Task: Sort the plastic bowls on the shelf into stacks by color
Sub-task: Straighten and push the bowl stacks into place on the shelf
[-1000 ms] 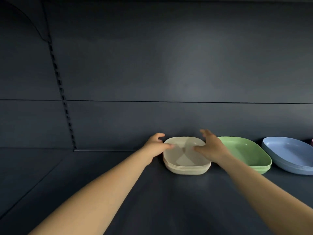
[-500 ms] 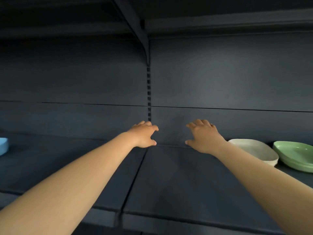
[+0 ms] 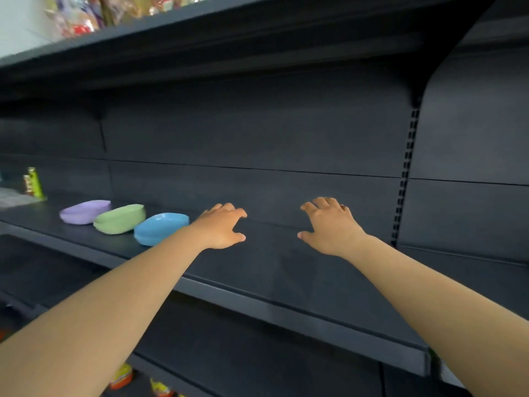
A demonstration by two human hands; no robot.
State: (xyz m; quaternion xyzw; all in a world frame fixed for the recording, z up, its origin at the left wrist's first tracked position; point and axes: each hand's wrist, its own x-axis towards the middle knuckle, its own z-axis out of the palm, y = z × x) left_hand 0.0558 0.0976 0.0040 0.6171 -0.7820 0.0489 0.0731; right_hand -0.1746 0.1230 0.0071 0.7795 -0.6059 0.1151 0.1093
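Three plastic bowls sit in a row on the dark shelf (image 3: 280, 270) at the left: a purple bowl (image 3: 84, 211), a green bowl (image 3: 120, 218) and a blue bowl (image 3: 160, 227). My left hand (image 3: 221, 226) hovers over the shelf just right of the blue bowl, fingers loosely spread and holding nothing. My right hand (image 3: 329, 224) hovers further right over bare shelf, fingers also spread and empty. Neither hand touches a bowl. The cream bowl stack is out of view.
A slotted upright (image 3: 405, 179) runs down the back panel to the right of my right hand. A green packet (image 3: 33, 182) stands at the far left of the shelf. Packaged goods (image 3: 86, 12) lie on the shelf above, and small items (image 3: 123, 376) on the one below.
The view has swung left along the shelf. Both hands let go of the cream stack and moved left; the cream and right green bowls left the frame, and the purple, green and blue bowls came in.
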